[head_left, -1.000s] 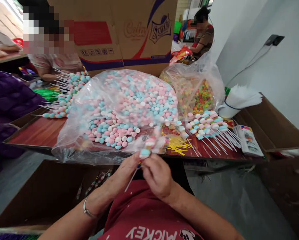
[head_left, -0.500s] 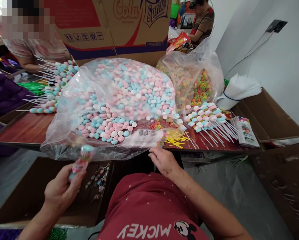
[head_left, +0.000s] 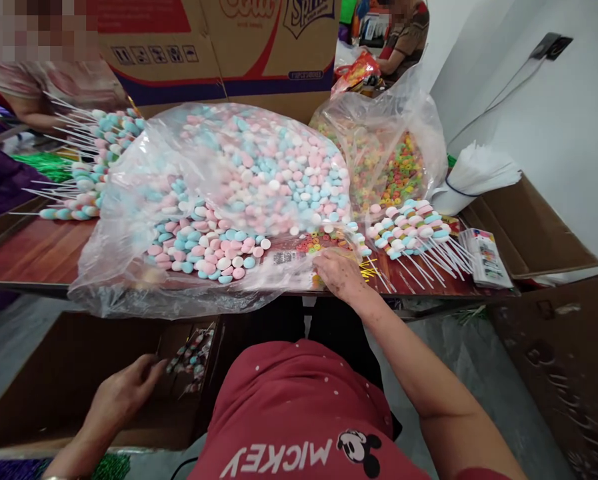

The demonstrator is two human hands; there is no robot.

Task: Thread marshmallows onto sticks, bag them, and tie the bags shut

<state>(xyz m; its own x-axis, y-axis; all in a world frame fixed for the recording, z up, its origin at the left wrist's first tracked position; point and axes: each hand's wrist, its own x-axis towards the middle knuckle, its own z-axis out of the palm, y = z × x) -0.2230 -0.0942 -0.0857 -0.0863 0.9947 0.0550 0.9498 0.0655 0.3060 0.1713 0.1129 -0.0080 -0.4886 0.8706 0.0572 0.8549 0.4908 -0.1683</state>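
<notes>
My left hand (head_left: 121, 393) hangs low over a brown cardboard box (head_left: 63, 393) at my left knee, fingers loose and apart, holding nothing. Wrapped candy skewers (head_left: 191, 357) lie in that box just beyond my fingertips. My right hand (head_left: 339, 272) rests on the table edge with its fingers down on small yellow twist ties (head_left: 366, 265), beside the mouth of a big clear bag of pink, blue and white candies (head_left: 239, 193). Whether the right fingers pinch anything is hidden.
A second bag of coloured ring candies (head_left: 393, 173) stands behind. Finished skewers (head_left: 413, 233) lie to the right, more skewers (head_left: 86, 180) at far left. White sticks (head_left: 479, 175), a small packet (head_left: 486, 257), a large printed carton (head_left: 219, 47) and two other people border the red table (head_left: 33, 250).
My left hand carried the wrapped skewer down to the box and let it go. My right hand moved forward from the table edge onto the yellow ties.
</notes>
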